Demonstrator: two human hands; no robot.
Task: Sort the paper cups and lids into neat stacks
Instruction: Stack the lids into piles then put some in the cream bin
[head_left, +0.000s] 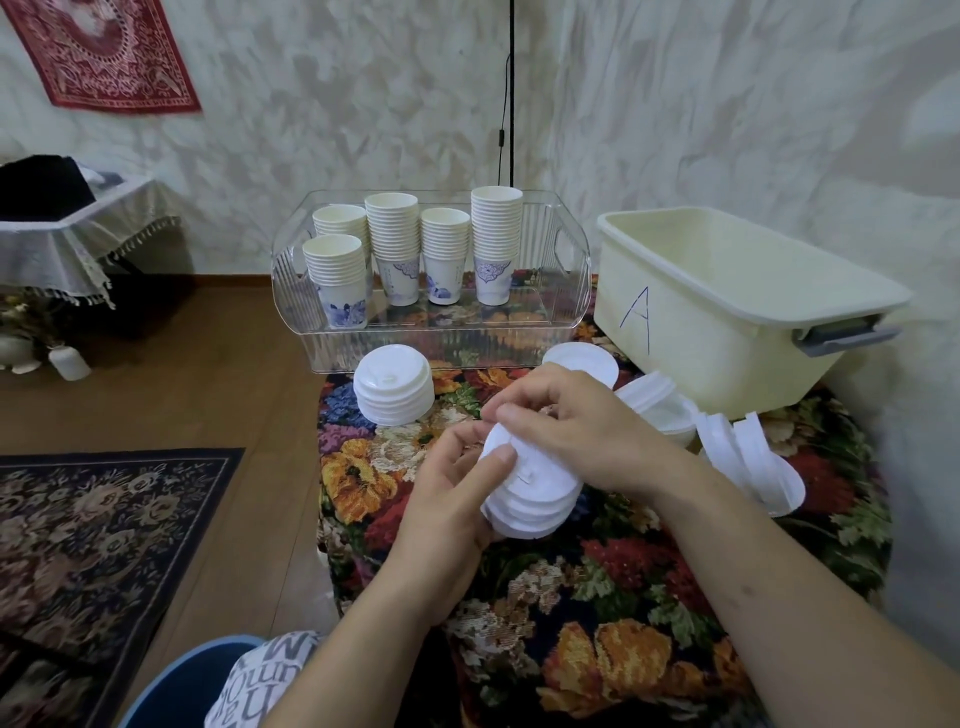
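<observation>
Just in front of the clear bin (566, 291) of cups (392, 249), left hand (452, 499) cradles a lid stack (530, 493) while right hand (571, 426) pinches its top lid

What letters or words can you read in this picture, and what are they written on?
"A" – handwritten in blue on the side of the cream plastic tub.
Large printed letters on the grey and white cloth at the bottom edge – folded and cut off, so no whole word can be read.
Small blue markings on the paper cups in the clear bin – too small to read.
The white lids show no readable text.
</observation>
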